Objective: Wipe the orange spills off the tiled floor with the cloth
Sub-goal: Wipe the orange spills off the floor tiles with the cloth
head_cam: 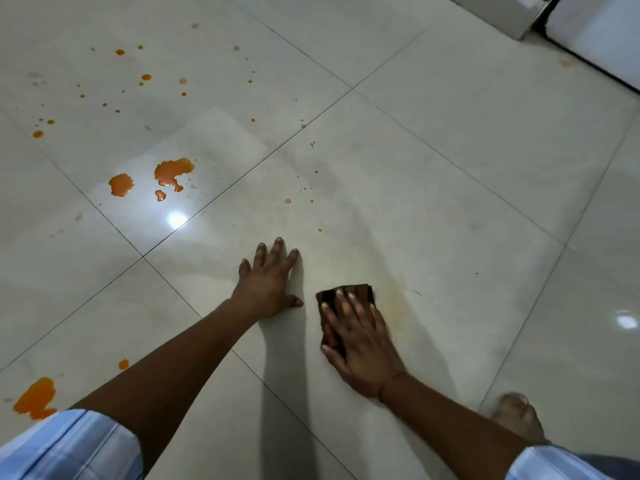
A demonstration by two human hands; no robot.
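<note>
A sleeve (69, 445) hides part of the lower-left orange puddle (34, 398). The left hand (266, 282) lies flat on the tiled floor (450, 202), fingers spread. Just beside it, the dark cloth (363, 292) sits mostly covered under the right hand (360, 344), whose straight fingers press it. At far right, a foot (517, 415) is blurred.

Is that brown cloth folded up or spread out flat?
Folded: the cloth is a small compact pad, barely bigger than the right hand pressing it to the tiled floor.
</note>
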